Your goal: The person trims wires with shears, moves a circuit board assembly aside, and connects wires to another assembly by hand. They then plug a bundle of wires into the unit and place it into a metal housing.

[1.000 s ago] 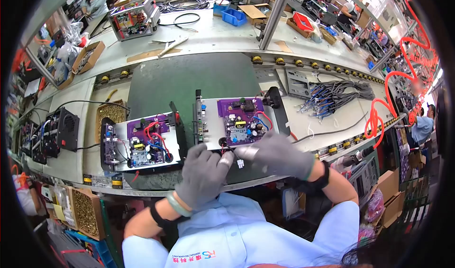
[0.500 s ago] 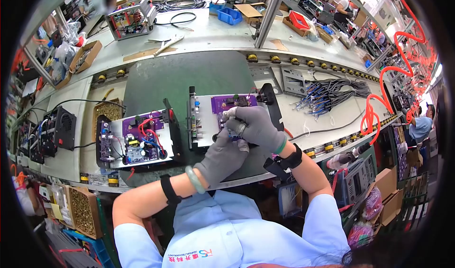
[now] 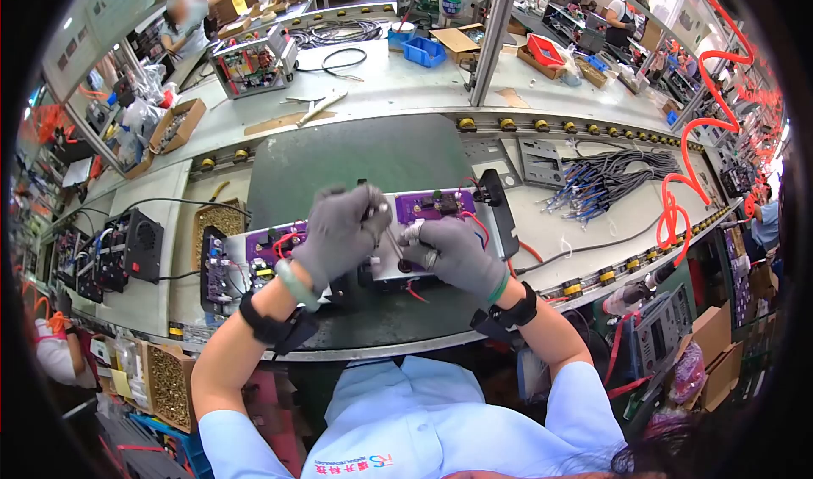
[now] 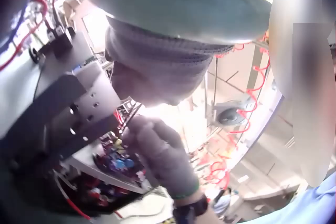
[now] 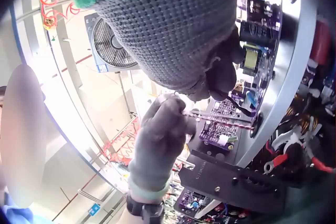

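Note:
The right-hand metal chassis [image 3: 500, 216] carries a purple circuit board [image 3: 415, 206] and has a round black-rimmed hole [image 5: 256, 125] near its front edge. From that hole a twisted red-and-white wire pair [image 5: 223, 121] runs taut to the gloved left hand [image 3: 343, 235], whose fingers pinch its end. Close beside the hole, the gloved right hand [image 3: 461, 254] has its thumb and fingers bent around a short black wire [image 5: 240, 108]. Left of it, a second chassis [image 3: 213, 271] with a purple board lies partly hidden behind the left hand and forearm.
A bundle of grey cables [image 3: 610, 178] lies to the right, near a bare metal panel [image 3: 540, 164]. Black fan units [image 3: 140, 246] stand at the left by a box of screws [image 3: 222, 221]. A red coiled hose [image 3: 673, 216] hangs at the right.
Both hands were together at the right chassis. The left hand has moved up and left, drawing the twisted wires out straight; the right hand has come down from over the board toward the hole.

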The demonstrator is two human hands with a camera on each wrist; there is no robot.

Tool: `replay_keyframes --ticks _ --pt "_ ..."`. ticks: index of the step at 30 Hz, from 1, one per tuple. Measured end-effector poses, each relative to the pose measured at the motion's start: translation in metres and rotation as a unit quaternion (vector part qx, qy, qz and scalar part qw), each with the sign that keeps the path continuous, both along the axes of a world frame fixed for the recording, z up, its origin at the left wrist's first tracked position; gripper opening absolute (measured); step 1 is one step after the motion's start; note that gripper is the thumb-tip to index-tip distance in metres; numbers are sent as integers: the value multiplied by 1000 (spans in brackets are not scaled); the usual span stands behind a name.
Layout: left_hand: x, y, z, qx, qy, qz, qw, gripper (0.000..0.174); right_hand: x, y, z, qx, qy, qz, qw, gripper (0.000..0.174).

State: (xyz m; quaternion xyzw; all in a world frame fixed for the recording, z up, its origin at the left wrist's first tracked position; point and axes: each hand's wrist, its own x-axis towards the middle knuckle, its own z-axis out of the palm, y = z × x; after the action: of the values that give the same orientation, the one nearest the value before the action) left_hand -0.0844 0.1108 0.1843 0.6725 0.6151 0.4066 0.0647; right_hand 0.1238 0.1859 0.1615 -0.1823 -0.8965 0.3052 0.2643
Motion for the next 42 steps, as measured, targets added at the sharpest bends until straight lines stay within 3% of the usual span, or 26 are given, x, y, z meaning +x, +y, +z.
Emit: replay_keyframes --ticks 1,3,4,6,7,9,11,14,24,27,29,34,42 --pt "-6 13 2 0 7 3 1000 12 -3 -4 1 -64 -10 4 998 8" --pt "-7 35 2 -16 155 9 988 8 -10 -9 -12 -57 10 1 998 9" --pt "-7 43 -6 -21 158 9 987 8 -12 -10 -15 31 -18 0 999 11" --pt "-6 53 -18 -84 138 10 987 11 -17 -13 -8 156 -81 -11 984 13" --pt "-6 53 -21 -89 143 10 986 11 -17 -14 -4 151 -75 -12 986 13" --pt "-4 54 -24 -112 97 33 988 13 -16 -15 -1 37 -13 0 999 14" --pt "-2 54 -25 -130 99 42 986 14 -16 -12 -11 34 1 1 999 14" --pt "1 53 -21 -148 99 48 983 14 -25 -11 -21 134 -2 -6 991 8" --pt "0 52 -21 -162 91 33 982 15 -23 -31 -23 237 -117 -81 961 4" --pt "-3 53 -22 -153 103 18 983 14 -25 -34 -28 209 -92 -109 968 5" --pt "-2 52 -20 -155 106 20 982 13 -26 -35 -24 203 -150 -108 962 7" --pt "0 52 -20 -145 109 21 983 13 -26 -34 -35 238 -83 -85 964 4" --pt "0 56 -23 -137 117 39 983 12 -35 -40 -39 247 -72 -95 962 4"
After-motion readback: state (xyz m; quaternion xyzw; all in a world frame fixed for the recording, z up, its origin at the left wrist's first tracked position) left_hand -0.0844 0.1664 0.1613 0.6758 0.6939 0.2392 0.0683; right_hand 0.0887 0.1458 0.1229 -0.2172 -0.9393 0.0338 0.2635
